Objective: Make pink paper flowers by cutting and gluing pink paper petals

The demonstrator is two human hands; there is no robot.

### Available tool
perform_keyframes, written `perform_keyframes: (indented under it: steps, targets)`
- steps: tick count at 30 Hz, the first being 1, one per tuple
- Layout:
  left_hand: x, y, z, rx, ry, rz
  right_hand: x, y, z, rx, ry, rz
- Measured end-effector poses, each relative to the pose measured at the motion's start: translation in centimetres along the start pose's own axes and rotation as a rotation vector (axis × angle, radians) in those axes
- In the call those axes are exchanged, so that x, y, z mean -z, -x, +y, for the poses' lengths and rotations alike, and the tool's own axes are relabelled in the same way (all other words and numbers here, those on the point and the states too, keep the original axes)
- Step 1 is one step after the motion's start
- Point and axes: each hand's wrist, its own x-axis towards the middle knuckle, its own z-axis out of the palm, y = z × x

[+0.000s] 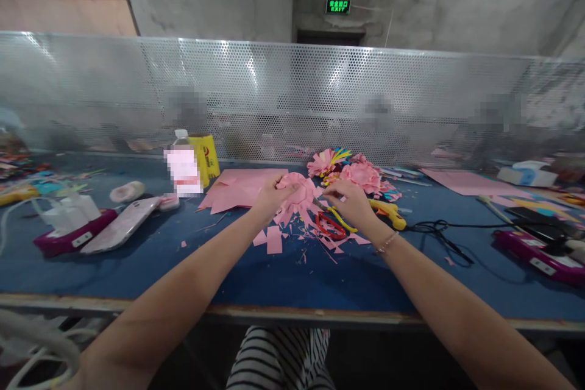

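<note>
My left hand (277,194) is closed on a pink paper flower (297,192), its fingers and thumb pinching the petals at the left side. To the flower's right is my right hand (346,198), fingers drawn together in a pinch. What lies between those fingertips, if anything, is too small to make out. Scissors with red and yellow handles (333,228) rest on the table just below, partly covered by the flower. Pink paper scraps (274,239) are strewn under both hands. A yellow glue gun (388,213) lies beside my right wrist.
Behind my hands are pink sheets (237,186) and finished-looking paper flowers (361,175). To the left stand a bottle (183,164), a yellow packet (206,158), a phone (123,225) and a purple power strip (75,234). Another power strip (539,259) and black cable (445,231) lie right.
</note>
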Motion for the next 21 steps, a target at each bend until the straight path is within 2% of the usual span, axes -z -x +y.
perform_keyframes:
  steps: [3, 6, 11, 17, 21]
  targets:
    - [0.0, -0.1, 0.1, 0.130, 0.147, -0.046, -0.4, 0.0, 0.1, -0.084, -0.048, -0.010]
    - [-0.1, 0.0, 0.3, 0.190, 0.203, -0.088, -0.9, -0.1, 0.0, -0.246, -0.244, 0.010]
    - [-0.3, 0.1, 0.2, 0.203, 0.230, -0.133, -1.7, -0.1, -0.7, -0.445, -0.618, -0.149]
    - [-0.3, 0.1, -0.5, 0.206, 0.162, -0.214, -1.8, 0.2, -0.8, -0.593, -0.845, -0.170]
    - [-0.3, 0.1, -0.8, 0.185, 0.096, -0.208, -1.5, 0.3, -1.0, -0.634, -0.938, -0.189]
